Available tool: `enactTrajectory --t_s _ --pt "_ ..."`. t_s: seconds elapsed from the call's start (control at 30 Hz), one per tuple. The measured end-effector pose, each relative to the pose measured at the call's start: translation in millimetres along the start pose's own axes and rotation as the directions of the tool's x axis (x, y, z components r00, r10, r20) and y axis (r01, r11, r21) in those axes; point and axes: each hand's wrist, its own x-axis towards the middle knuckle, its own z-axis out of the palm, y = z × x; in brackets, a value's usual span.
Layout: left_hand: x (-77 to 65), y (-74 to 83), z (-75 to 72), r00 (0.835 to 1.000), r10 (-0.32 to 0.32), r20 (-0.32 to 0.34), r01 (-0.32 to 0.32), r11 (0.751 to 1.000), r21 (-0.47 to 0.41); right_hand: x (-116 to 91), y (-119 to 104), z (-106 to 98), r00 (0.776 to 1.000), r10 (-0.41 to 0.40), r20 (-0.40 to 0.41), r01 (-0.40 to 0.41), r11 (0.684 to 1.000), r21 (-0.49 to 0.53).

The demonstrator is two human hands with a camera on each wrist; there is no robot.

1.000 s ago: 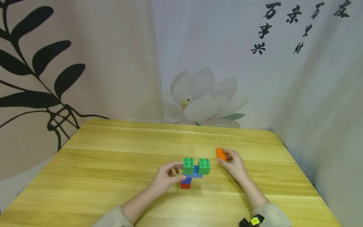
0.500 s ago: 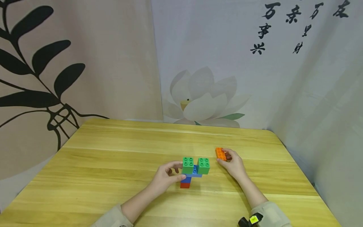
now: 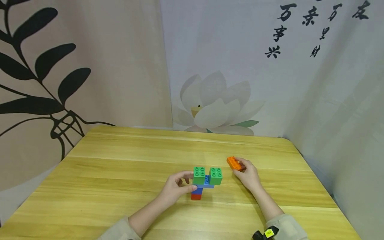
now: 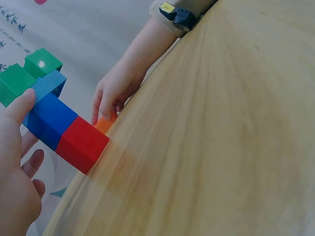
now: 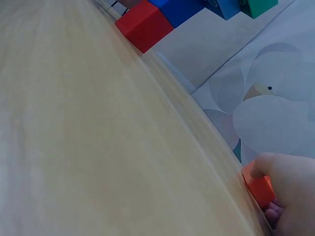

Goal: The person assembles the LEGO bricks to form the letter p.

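My left hand point(image 3: 177, 185) holds a stack of toy building blocks upright, thumb in front and fingers behind. At its base is a red block point(image 4: 82, 144), then a dark blue block point(image 4: 50, 120), then a lighter blue block point(image 3: 207, 182) reaching out to the right. Two green blocks point(image 3: 199, 175) sit on top with a gap between them. To the right and farther back, my right hand point(image 3: 248, 174) pinches an orange block point(image 3: 234, 163) by its right side, studs up, low at the table. Part of the orange block is hidden by the fingers in both wrist views.
The wooden table point(image 3: 135, 150) spreads out around both hands. Behind it hangs a pale cloth backdrop point(image 3: 225, 50) with a lotus print and dark characters. A black device with a yellow label point(image 3: 269, 232) is strapped at the right wrist.
In my right hand the orange block has turned, its far end swinging to the left. The left hand and the block stack look still.
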Motion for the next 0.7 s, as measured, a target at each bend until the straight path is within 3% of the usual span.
enactTrajectory --t_s 0.37,0.7 --pt "0.2 0.6 0.3 1.000 -0.007 0.006 0.007 1.000 -0.007 0 0 -3 1.000 -0.007 0.021 0.007 1.000 -0.022" --pt "0.0 0.9 0.3 1.000 -0.003 0.010 0.003 1.000 -0.013 -3 -10 -8 0.998 -0.053 -0.040 0.055 0.997 0.059"
